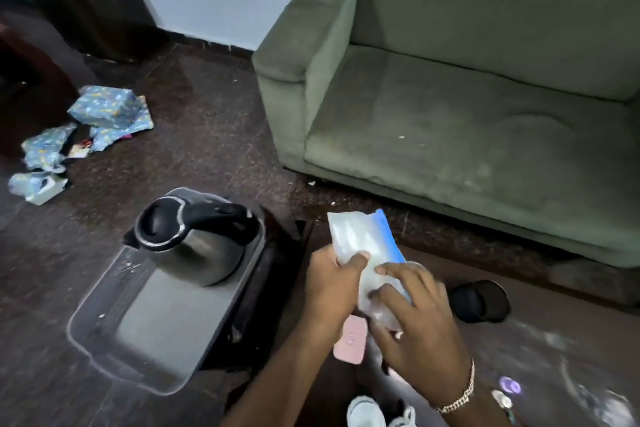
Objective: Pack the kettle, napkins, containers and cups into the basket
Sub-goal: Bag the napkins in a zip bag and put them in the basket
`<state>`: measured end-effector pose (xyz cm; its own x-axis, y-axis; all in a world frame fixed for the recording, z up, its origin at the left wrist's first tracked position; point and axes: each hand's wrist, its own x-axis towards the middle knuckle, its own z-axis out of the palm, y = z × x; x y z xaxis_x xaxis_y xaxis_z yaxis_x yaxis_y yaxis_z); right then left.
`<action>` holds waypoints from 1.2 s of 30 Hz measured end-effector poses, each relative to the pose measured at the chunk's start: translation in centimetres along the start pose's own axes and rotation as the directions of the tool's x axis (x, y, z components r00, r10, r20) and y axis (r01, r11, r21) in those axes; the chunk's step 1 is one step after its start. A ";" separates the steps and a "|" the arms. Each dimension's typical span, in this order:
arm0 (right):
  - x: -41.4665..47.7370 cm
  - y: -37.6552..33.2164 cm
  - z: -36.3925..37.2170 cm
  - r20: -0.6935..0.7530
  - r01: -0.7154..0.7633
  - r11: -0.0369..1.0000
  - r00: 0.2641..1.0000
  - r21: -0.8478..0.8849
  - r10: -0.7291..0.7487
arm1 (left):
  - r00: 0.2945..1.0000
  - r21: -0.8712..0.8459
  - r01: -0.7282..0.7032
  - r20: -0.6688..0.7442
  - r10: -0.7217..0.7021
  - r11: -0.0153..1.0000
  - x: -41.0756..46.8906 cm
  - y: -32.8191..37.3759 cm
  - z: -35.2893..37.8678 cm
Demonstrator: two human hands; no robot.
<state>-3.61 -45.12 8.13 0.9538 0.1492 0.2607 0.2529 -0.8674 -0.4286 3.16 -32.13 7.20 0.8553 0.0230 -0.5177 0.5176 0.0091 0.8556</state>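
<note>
A steel kettle with a black lid and handle stands upright at the far end of a clear plastic basket on a dark low stand. To the right of it, both my hands hold a white and blue pack of napkins in the air. My left hand grips its left edge. My right hand presses on its lower part with spread fingers. A pink flat thing lies below the hands, partly hidden.
A green sofa fills the right side. A black slipper lies on the dark floor by it. Blue wrapped parcels and torn paper lie at far left. A dark wooden stand is in the corner. White shoes show at the bottom.
</note>
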 end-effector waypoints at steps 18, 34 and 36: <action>-4.0 11.0 -7.9 0.194 -0.651 0.299 0.574 0.698 0.796 | 0.958 0.103 -0.032 0.288 0.001 0.994 -2.5 -0.4 12.4; -5.1 5.4 -13.1 -0.183 -0.425 0.889 0.873 0.169 0.452 | 0.856 0.367 -0.518 0.208 0.474 0.773 -7.3 4.2 15.8; -5.1 5.0 -13.6 -0.166 -0.489 0.803 0.809 0.341 0.564 | 0.815 0.390 -0.577 0.213 0.539 0.717 -7.6 4.4 15.6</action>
<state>-9.44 -56.64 16.43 0.8874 -0.4470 0.1129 -0.2085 -0.6075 -0.7665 -0.65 -47.87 14.80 0.9811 -0.1893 0.0388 -0.1126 -0.3969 0.9109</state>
